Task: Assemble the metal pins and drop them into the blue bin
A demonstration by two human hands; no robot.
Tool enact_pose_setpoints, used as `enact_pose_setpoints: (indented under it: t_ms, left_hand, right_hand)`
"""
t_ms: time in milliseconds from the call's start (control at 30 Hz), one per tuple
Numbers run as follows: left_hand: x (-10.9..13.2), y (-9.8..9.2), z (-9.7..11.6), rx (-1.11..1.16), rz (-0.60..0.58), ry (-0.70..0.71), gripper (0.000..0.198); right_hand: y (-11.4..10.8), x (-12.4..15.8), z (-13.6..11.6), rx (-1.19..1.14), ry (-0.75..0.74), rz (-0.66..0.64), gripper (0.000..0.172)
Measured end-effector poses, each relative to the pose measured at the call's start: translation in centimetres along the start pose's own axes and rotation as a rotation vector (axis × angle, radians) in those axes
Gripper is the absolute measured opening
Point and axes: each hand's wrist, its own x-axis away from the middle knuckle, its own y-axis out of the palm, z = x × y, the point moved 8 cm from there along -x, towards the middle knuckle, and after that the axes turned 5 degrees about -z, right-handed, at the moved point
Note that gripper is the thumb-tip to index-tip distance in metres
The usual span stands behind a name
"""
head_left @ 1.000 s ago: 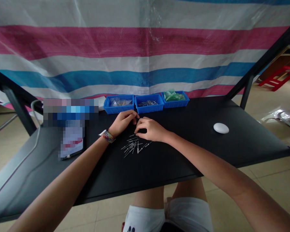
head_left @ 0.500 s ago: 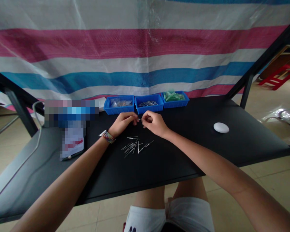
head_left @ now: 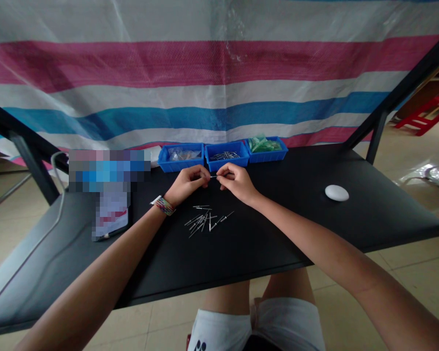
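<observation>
My left hand [head_left: 188, 182] and my right hand [head_left: 234, 181] meet fingertip to fingertip just above the black table [head_left: 278, 229]. Both are pinched on one thin metal pin [head_left: 213, 176] held level between them. A woven band circles my left wrist. A loose pile of several similar metal pins [head_left: 204, 220] lies on the table just below the hands.
Three blue trays stand at the table's back edge: a left one [head_left: 181, 157] with a clear bag, a middle one [head_left: 227, 155] with metal pins, a right one [head_left: 267, 148] with green parts. A white oval object [head_left: 336, 192] lies at right. A phone [head_left: 111, 217] lies at left.
My right hand rose from the pile of pins with one pin and moved up to my left hand. Both hands now pinch it between them.
</observation>
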Motion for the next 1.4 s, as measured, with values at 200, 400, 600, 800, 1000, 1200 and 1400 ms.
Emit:
enact_pose_setpoints:
  t_ms: [200, 400, 600, 800, 1000, 1200, 1400]
  left_hand:
    - [-0.03, 0.05, 0.02, -0.022, -0.002, 0.005, 0.023]
    - [-0.03, -0.11, 0.03, -0.157, 0.009, -0.005, 0.042]
    - [-0.1, -0.14, -0.11, -0.134, 0.016, -0.027, 0.048]
    - [-0.03, 0.02, -0.29, 0.036, 0.008, -0.012, 0.028]
    - [-0.06, -0.08, -0.19, -0.016, 0.012, 0.011, 0.025]
    - [-0.04, -0.26, 0.18, -0.123, 0.013, 0.009, 0.038]
    - [0.05, -0.35, -0.38, -0.137, 0.022, -0.042, 0.045]
  right_hand:
    - [-0.08, -0.03, -0.1, -0.04, 0.007, 0.021, 0.014]
    - [-0.15, 0.05, -0.29, -0.054, 0.004, 0.034, 0.015]
    - [-0.36, 0.12, -0.33, -0.038, 0.015, 0.058, 0.015]
    - [-0.74, 0.02, -0.03, -0.035, 0.015, 0.1, 0.015]
    - [-0.74, 0.01, -0.02, -0.023, 0.018, 0.094, 0.015]
    - [-0.57, 0.02, -0.01, -0.043, 0.023, 0.08, 0.015]
    - [-0.33, -0.03, 0.21, -0.038, 0.019, 0.048, 0.017]
